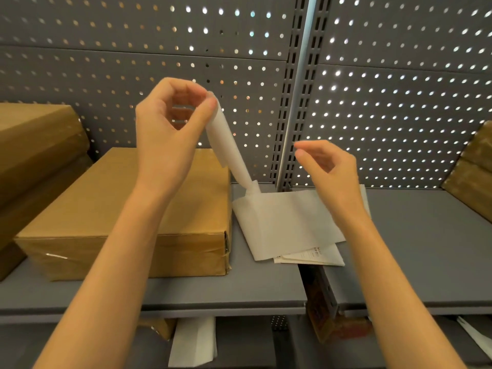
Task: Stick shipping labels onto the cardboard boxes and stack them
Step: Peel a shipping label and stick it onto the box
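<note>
Left hand (170,129) pinches label (226,145); right hand (330,171) empty.

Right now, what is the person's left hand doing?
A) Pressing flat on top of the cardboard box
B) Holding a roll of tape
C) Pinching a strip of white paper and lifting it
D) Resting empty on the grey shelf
C: the left hand pinches the top of a white paper strip that rises from the sheets on the shelf, beside the cardboard box.

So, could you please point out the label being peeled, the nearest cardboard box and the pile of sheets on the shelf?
label (226,139): head view, middle of the lifted white strip.
cardboard box (87,206): head view, bare top face.
pile of sheets (287,222): head view, middle of the top sheet.
</note>
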Demonstrator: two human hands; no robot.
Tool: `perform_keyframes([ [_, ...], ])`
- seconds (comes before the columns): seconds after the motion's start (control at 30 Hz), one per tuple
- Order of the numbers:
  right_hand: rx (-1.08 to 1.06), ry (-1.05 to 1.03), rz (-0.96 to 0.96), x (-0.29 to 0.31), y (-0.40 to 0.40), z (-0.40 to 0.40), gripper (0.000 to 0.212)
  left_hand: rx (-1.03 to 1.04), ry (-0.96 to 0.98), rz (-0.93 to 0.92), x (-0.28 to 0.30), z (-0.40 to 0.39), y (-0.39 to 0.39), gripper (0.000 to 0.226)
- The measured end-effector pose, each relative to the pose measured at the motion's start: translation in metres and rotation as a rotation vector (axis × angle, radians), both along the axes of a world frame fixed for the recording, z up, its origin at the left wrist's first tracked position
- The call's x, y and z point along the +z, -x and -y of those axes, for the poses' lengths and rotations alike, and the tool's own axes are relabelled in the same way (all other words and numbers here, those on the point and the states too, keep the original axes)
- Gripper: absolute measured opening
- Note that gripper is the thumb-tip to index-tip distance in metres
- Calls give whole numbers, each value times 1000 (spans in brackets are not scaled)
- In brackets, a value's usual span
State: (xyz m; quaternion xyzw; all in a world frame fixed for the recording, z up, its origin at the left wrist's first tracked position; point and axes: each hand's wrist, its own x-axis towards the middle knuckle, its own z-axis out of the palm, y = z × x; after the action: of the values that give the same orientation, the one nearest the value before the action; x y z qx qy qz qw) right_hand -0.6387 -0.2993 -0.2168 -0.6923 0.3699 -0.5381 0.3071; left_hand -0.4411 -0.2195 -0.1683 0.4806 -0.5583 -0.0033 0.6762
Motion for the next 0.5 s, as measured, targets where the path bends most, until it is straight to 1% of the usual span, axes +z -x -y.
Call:
perform_keyframes([
  [0.13,188,105,62,30,-32,-34,11,66,-46,160,3,-6,-4,18],
  [0.2,231,155,63,38,-48,-47,10,97,-61,247,5,-11,-8,23],
  [0.33,218,177,104,44,-78,-60,9,124,-82,361,8,-22,-19,32],
  [0.5,168,149,163,41,-109,-70,14,133,-129,456,7,-38,-30,37],
])
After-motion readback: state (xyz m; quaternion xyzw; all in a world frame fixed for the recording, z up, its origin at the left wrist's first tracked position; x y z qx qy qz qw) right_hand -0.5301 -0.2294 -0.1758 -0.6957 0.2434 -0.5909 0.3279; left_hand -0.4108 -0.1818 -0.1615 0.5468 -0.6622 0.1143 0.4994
